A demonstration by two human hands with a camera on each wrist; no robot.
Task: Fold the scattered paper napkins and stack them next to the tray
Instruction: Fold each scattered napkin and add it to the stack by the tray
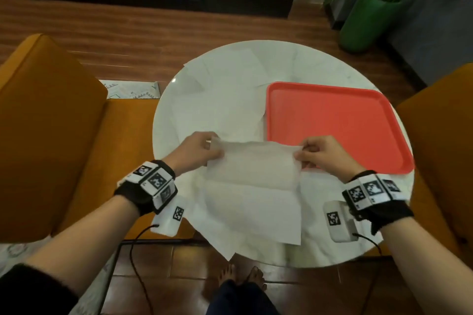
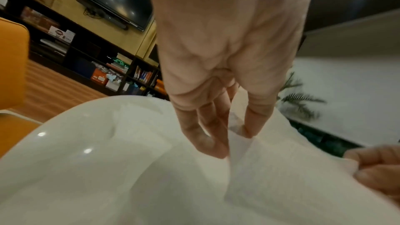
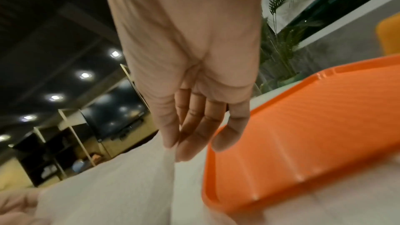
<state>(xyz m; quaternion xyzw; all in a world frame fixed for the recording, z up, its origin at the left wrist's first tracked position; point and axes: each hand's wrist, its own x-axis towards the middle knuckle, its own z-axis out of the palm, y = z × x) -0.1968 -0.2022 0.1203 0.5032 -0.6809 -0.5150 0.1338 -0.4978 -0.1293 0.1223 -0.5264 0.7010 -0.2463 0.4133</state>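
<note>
Fingers (image 2: 255, 119) of the left hand (image 1: 197, 151) pinch one end of a white napkin (image 1: 253, 166); the right hand (image 1: 325, 153) pinches the other end, holding it stretched above the round desk (image 1: 307, 64). More napkins (image 1: 220, 105) lie spread beneath, beside the red tray (image 1: 332, 125).

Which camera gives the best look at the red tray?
The head view: the whole red tray shows from above, lying on the right of the round table. The right wrist view shows only its near corner and rim, blurred. The left wrist view does not show it.
</note>
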